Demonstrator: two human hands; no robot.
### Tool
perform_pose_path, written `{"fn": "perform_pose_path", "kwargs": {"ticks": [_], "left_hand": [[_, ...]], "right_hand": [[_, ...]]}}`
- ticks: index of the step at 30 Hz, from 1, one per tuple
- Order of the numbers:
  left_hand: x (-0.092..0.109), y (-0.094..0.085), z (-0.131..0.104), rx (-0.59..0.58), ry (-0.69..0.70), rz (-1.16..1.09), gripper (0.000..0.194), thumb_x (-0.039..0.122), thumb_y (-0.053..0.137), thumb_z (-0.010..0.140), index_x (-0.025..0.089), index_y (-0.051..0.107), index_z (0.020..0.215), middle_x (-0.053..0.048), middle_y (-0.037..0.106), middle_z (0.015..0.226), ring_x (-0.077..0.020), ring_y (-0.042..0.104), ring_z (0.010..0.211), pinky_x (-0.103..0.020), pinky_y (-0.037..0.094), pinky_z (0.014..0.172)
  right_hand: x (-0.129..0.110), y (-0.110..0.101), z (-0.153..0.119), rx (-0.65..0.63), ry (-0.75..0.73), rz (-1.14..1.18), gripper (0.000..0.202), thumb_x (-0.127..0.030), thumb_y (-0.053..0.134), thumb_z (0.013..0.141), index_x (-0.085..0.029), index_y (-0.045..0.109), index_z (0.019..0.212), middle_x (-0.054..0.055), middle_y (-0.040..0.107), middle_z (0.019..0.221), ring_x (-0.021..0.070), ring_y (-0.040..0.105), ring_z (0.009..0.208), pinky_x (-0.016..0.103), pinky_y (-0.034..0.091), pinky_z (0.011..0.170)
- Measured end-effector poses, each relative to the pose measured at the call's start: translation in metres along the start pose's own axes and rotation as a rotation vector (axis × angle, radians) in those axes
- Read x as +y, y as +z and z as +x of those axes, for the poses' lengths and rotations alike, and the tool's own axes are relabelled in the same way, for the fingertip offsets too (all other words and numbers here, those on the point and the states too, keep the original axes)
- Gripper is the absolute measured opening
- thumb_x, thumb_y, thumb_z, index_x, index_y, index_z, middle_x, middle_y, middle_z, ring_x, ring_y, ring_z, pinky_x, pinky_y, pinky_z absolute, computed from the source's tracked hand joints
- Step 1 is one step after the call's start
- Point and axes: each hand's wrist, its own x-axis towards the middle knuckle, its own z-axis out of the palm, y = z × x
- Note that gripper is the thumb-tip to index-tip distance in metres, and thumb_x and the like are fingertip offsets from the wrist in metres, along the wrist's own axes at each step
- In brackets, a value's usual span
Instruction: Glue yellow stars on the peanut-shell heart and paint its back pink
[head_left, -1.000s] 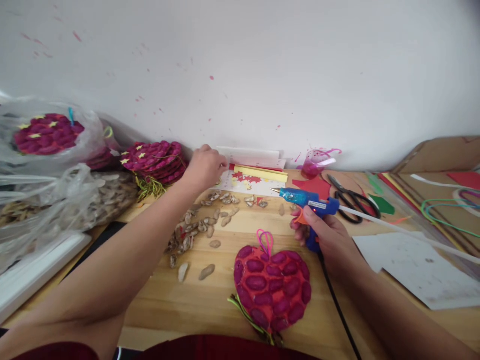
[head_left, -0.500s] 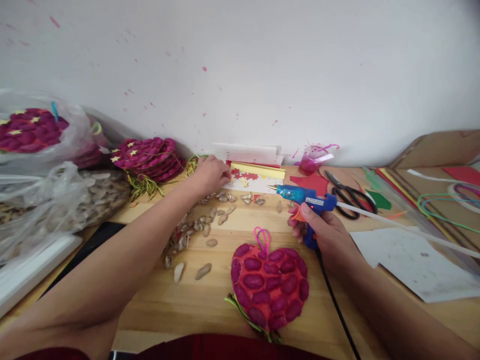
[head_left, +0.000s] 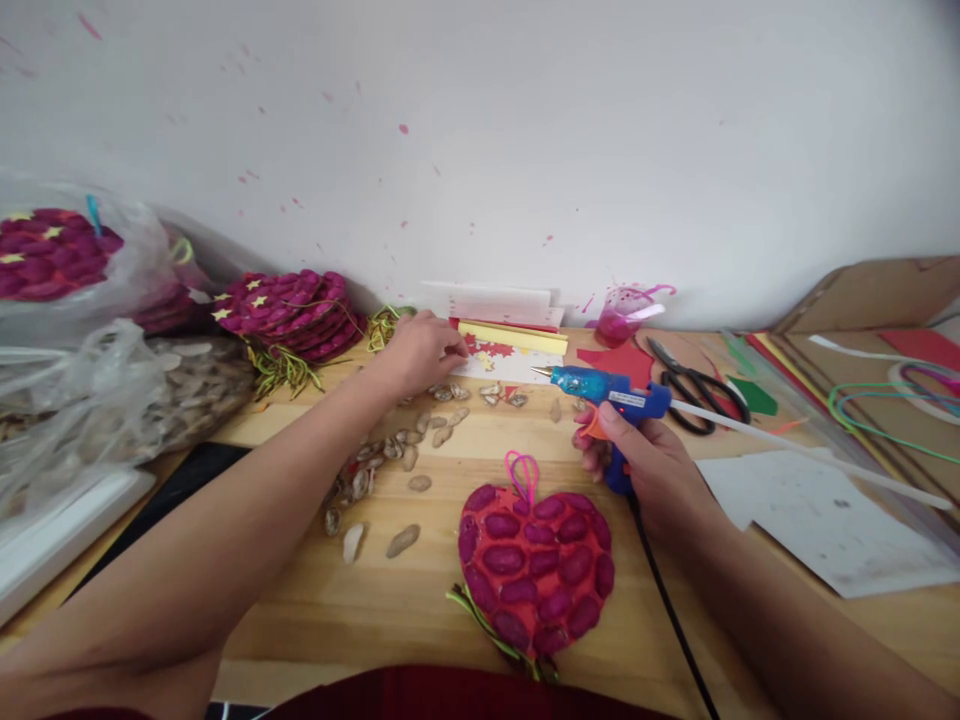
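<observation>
My right hand [head_left: 637, 450] grips a blue hot glue gun [head_left: 615, 390] by its handle, nozzle to the left, a long white glue stick [head_left: 810, 450] coming out of its back. My left hand [head_left: 424, 352] is at the back of the table beside small red and yellow paper stars [head_left: 491, 350] on a white sheet. Its fingers are bent together, and what they hold, if anything, is hidden. A red heart [head_left: 536, 570] covered with magenta-painted peanut shells lies in front of me, with a pink and purple cord loop [head_left: 523, 475] on top.
Peanut shells [head_left: 405, 445] lie scattered left of centre. Finished magenta hearts [head_left: 292, 310] are stacked at the back left, near plastic bags [head_left: 97, 400]. Black scissors [head_left: 701, 390], a pink-stained cup [head_left: 624, 315] and paper sheets [head_left: 832, 520] are on the right.
The view has shifted slightly. My left hand has stayed by the stars, its fingers moving only a little; the glue gun is still held in my right hand.
</observation>
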Motion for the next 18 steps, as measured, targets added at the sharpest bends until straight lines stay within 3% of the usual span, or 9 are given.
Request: {"fn": "perform_pose_path", "kwargs": {"ticks": [8,18], "left_hand": [[0.015,0.014,0.006,0.047,0.138,0.052,0.017,0.028,0.067,0.095,0.021,0.082,0.091,-0.012,0.078,0.099,-0.0316,0.062,0.106,-0.047,0.038,0.091],[0.026,0.012,0.003,0.087,0.278,0.18,0.028,0.022,0.058,0.098,0.019,0.078,0.079,-0.013,0.073,0.084,-0.0304,0.058,0.098,-0.048,0.036,0.085]], "right_hand": [[-0.002,0.002,0.0,0.011,0.003,0.001,0.055,-0.071,0.084,0.072,-0.018,0.076,0.086,0.005,0.074,0.073,0.0132,0.061,0.056,0.025,0.048,0.051],[-0.004,0.003,-0.003,0.004,0.006,0.015,0.054,-0.071,0.086,0.07,-0.02,0.073,0.078,0.004,0.074,0.073,0.0118,0.059,0.054,0.025,0.047,0.051]]}}
